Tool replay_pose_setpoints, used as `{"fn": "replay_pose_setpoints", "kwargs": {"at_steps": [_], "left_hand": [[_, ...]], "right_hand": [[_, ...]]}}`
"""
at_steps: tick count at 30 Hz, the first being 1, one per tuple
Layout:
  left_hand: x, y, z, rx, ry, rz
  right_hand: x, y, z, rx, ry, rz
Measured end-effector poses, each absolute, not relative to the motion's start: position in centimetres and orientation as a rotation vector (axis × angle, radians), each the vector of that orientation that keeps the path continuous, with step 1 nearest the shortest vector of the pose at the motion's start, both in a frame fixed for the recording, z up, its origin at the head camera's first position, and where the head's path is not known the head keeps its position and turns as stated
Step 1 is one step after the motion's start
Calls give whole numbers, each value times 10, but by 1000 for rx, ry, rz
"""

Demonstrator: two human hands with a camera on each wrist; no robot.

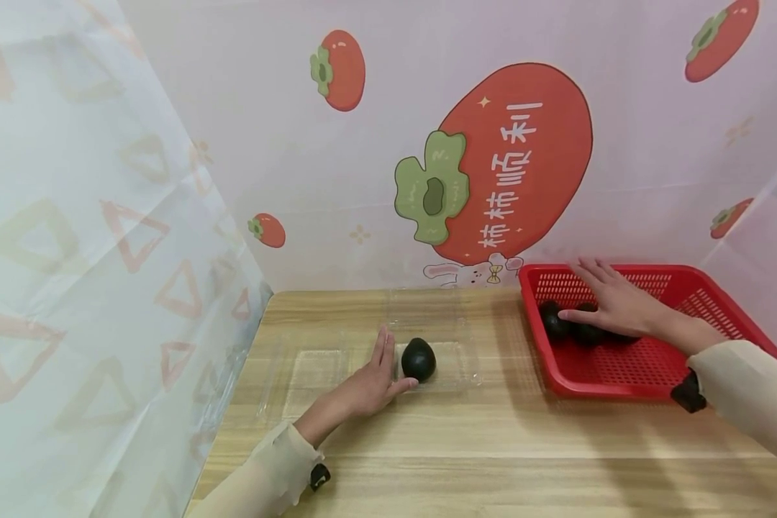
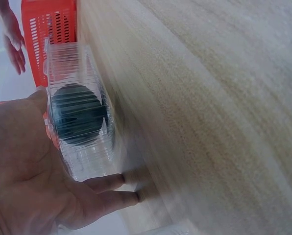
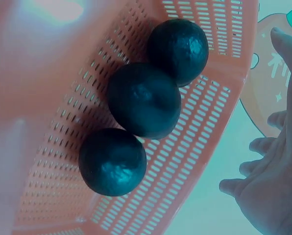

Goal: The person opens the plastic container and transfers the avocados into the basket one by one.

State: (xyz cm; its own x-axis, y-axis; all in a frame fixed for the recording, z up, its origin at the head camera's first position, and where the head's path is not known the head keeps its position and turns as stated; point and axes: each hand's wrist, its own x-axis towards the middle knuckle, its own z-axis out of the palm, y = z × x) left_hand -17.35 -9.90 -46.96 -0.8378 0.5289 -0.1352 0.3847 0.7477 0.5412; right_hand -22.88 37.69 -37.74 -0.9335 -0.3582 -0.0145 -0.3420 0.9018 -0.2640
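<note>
Head view: left hand [image 1: 372, 381] flat on the wooden table [image 1: 492, 446], fingers straight, thumb tip touching a dark, matte, egg-shaped avocado [image 1: 418, 359] that sits in a clear plastic tray [image 1: 456, 360] at table centre. Only the left wrist view shows the tray's ribbed, transparent walls [image 2: 82, 161] around the fruit [image 2: 78, 115], with the palm [image 2: 33, 166] against its side. Right hand [image 1: 611, 302] hovers spread and relaxed over a red perforated plastic basket [image 1: 621, 370] at 3 o'clock of the tray, gripping nothing. The head view hides part of the basket load; the right wrist view shows three round, bumpy-skinned dark avocados [image 3: 143, 100] touching in a row on the mesh floor [image 3: 195, 147], fingers [image 3: 263, 186] apart from them.
</note>
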Motion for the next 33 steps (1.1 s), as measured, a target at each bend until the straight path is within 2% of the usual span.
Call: {"fn": "replay_pose_setpoints", "kwargs": {"at_steps": [33], "left_hand": [[-172,-99,-469,721,2673,736]], "right_hand": [[-216,340,-373,-696,2960,-465]]}}
